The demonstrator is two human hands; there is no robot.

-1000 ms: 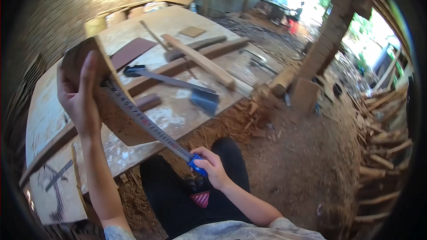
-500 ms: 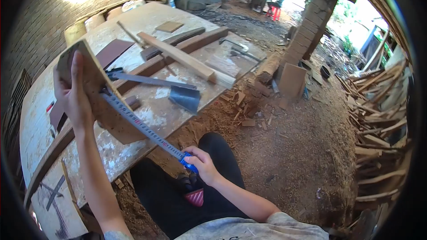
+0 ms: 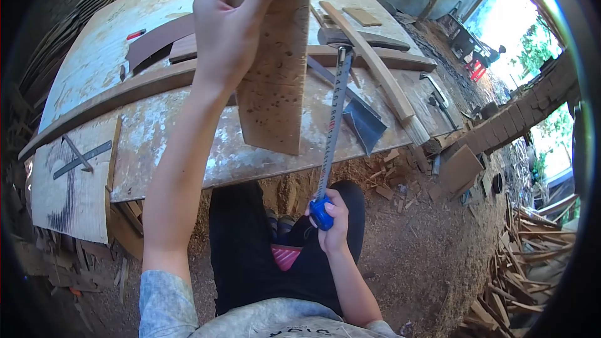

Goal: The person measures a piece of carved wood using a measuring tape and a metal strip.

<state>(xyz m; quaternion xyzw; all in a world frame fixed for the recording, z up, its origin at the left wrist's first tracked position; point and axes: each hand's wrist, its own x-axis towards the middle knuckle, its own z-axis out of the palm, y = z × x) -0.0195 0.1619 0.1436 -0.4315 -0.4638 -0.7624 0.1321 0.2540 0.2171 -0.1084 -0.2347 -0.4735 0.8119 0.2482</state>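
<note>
My left hand [image 3: 235, 28] is closed round the upper part of a wooden board [image 3: 273, 109], which has small dark holes and is raised over the table. Lower down, in front of my lap, my right hand [image 3: 335, 224] grips a blue tape measure [image 3: 321, 213]. Its blade [image 3: 332, 119] is pulled out and points up and away from me. The blade's metal hook end [image 3: 344, 52] hangs free to the right of the board, apart from it.
On the worn table [image 3: 163, 163] lie a long wooden beam [image 3: 138, 87], a pale wood strip [image 3: 369, 62], a handsaw [image 3: 363, 122] and a clamp [image 3: 441, 100]. A square [image 3: 82, 159] rests at left. Scrap wood [image 3: 519, 263] is piled at right. A person sits far off.
My view has turned left. The board has swung more upright, and the tape's hook end has come away from it to the right side. Both hands keep their holds.
</note>
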